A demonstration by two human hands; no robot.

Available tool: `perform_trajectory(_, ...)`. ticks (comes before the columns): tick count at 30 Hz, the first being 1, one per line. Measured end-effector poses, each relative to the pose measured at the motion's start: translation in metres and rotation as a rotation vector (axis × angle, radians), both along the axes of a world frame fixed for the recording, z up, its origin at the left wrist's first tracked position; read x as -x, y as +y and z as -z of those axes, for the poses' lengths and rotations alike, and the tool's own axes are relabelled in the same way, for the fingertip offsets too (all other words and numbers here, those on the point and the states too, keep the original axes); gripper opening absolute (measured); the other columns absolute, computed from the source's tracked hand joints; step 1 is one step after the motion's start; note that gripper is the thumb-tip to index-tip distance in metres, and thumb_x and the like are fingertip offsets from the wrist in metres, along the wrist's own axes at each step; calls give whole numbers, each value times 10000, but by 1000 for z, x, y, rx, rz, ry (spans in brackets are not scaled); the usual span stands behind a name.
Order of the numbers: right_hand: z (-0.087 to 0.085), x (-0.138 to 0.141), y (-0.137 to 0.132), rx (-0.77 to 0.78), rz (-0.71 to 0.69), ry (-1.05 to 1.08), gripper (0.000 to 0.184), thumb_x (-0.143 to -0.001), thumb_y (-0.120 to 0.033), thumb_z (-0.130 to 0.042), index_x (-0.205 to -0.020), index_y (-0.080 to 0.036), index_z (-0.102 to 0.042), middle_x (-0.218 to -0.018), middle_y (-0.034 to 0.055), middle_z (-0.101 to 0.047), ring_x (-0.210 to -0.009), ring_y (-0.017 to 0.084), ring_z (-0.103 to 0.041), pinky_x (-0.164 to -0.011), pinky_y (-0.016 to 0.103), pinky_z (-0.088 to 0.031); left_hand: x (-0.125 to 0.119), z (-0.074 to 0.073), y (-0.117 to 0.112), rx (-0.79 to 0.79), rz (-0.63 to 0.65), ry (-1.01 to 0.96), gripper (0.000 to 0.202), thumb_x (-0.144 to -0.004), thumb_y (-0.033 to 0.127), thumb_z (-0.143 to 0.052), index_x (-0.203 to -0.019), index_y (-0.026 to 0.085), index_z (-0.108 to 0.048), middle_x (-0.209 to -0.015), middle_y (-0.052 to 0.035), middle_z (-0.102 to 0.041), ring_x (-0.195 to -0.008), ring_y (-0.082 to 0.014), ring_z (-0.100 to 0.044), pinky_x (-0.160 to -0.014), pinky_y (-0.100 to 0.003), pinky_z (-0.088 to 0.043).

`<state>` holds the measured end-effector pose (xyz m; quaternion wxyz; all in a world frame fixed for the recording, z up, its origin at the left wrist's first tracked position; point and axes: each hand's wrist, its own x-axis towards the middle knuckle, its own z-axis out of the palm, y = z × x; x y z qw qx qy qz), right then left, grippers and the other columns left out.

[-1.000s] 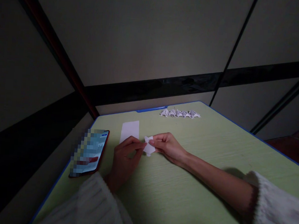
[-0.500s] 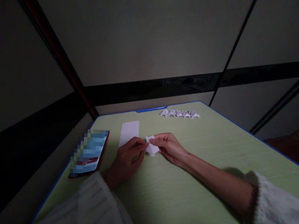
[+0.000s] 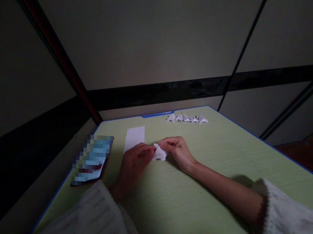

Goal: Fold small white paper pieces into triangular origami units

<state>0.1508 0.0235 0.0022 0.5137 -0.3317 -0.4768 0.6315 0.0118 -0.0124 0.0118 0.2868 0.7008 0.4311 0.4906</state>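
A small piece of folded white paper (image 3: 160, 154) is held just over the middle of the table, its lower edge showing short points. My right hand (image 3: 180, 153) pinches its upper right part between thumb and fingers. From the left, the fingertips of my left hand (image 3: 134, 163) close on the paper's left edge; this hand is slightly blurred and its fingertips partly overlap the paper. Behind my left hand lies a flat white paper sheet (image 3: 135, 137), its near end covered by the hand.
Several folded white paper figures (image 3: 186, 118) stand in a row near the far edge of the green table (image 3: 223, 149). A phone or tablet (image 3: 92, 160) with a pixelated screen lies at the left. Cabinet panels (image 3: 161, 39) rise behind the table.
The folded paper has turned, and its pointed lower edge now shows. My right hand's fingers have shifted to its upper right, and my left fingers have moved slightly along its left side.
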Motion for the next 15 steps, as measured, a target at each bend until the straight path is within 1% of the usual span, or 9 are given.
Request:
perform_trajectory(1,0,0,0,-31,5,-24,127,-569,-227,-623,-552,-102,-633,-469,0,-576,-406,64,-440,-421,200,-303,-1,-1,1,165,-8,-70,170,-719,226,-482,-720,115,-611,-652,-38,-611,-581,-115,-559,-532,-214,-462)
perform_trajectory(3,-1,0,-1,-72,7,-64,141,-591,-238,-614,-561,-101,-630,-471,-1,-572,-407,65,-442,-418,198,-308,-3,-1,3,411,-6,-180,201,-700,271,-504,-652,106,-608,-557,-27,-614,-504,-116,-562,-483,-209,-456)
perform_trajectory(4,-1,0,-2,-82,2,-79,149,-602,-242,-608,-562,-100,-626,-467,-2,-568,-402,65,-440,-411,196,-308,-4,0,3,502,5,-213,211,-686,287,-522,-628,103,-608,-529,-26,-616,-478,-114,-561,-473,-206,-454)
perform_trajectory(6,-2,0,-4,-91,-10,-102,161,-618,-247,-597,-558,-99,-617,-446,-7,-552,-384,62,-430,-392,190,-301,-4,2,5,620,38,-265,218,-659,300,-556,-597,99,-616,-508,-27,-625,-456,-107,-561,-475,-195,-451)
perform_trajectory(8,-3,0,-6,-93,-20,-118,169,-626,-247,-590,-548,-98,-608,-421,-13,-533,-366,59,-420,-375,184,-289,-3,5,5,679,73,-320,207,-640,299,-582,-596,102,-627,-512,-25,-634,-464,-99,-567,-493,-184,-453)
perform_trajectory(11,-4,1,-7,-91,-36,-125,181,-633,-254,-583,-542,-98,-599,-403,-16,-520,-355,58,-413,-364,181,-280,-2,6,4,713,107,-378,174,-613,282,-614,-599,109,-635,-545,-22,-648,-501,-97,-582,-524,-178,-457)
perform_trajectory(15,-3,1,-7,-81,-29,-145,180,-631,-254,-580,-556,-92,-602,-429,-10,-528,-357,51,-398,-359,178,-269,-1,5,4,739,90,-341,166,-602,268,-627,-601,102,-637,-570,-36,-656,-512,-103,-584,-521,-181,-452)
